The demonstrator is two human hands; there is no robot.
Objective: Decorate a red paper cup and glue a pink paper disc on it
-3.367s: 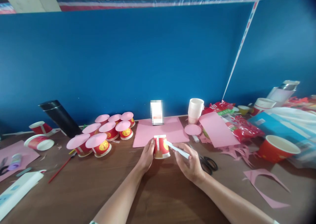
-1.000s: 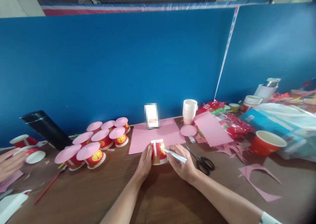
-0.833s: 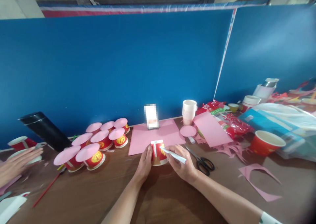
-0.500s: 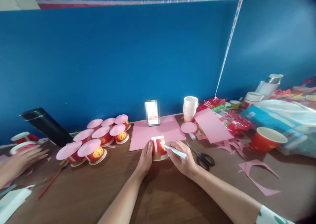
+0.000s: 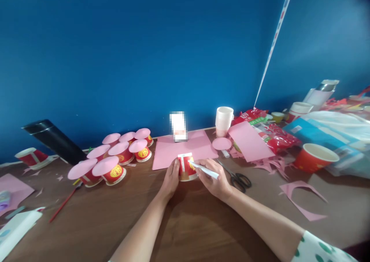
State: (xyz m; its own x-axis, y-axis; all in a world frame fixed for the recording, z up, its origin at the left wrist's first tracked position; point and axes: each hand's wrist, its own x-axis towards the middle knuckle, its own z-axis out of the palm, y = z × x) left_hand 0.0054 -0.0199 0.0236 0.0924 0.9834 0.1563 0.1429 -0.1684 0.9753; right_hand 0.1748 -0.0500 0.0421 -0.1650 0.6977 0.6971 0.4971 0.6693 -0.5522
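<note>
Head view. An inverted red cup [image 5: 186, 167] stood mouth-down on the table [image 5: 185, 227], at the near edge of a pink sheet [image 5: 173, 150]; its long axis was upright, its base pointed up and its wider white rim rested on the wood. The left hand [image 5: 171, 177] lay against the cup's left side, fingers pressed together and curved to the wall; its thumb was hidden. The right hand [image 5: 216, 182] pinched a white pen [image 5: 206, 171] between thumb and curled fingers; the pen's long axis ran from lower right to upper left, nearly level, its tip pointing left at the cup's right side and apparently touching it, its rear end lying over the knuckles.

Just right of the right hand lay black scissors [image 5: 239, 179], blades pointing away toward the sheet; beyond them lay a pink disc [image 5: 221, 143], and farther back stood a stack of white cups [image 5: 224, 120] near the blue wall [image 5: 144, 61]. Left of the sheet stood a cluster of capped cups [image 5: 115, 160], each inverted under a pink disc; a black flask [image 5: 54, 140] leaned behind them; a red pencil [image 5: 62, 206] lay nearer. At right were a red bowl [image 5: 315, 158] and a pink offcut [image 5: 303, 202].
</note>
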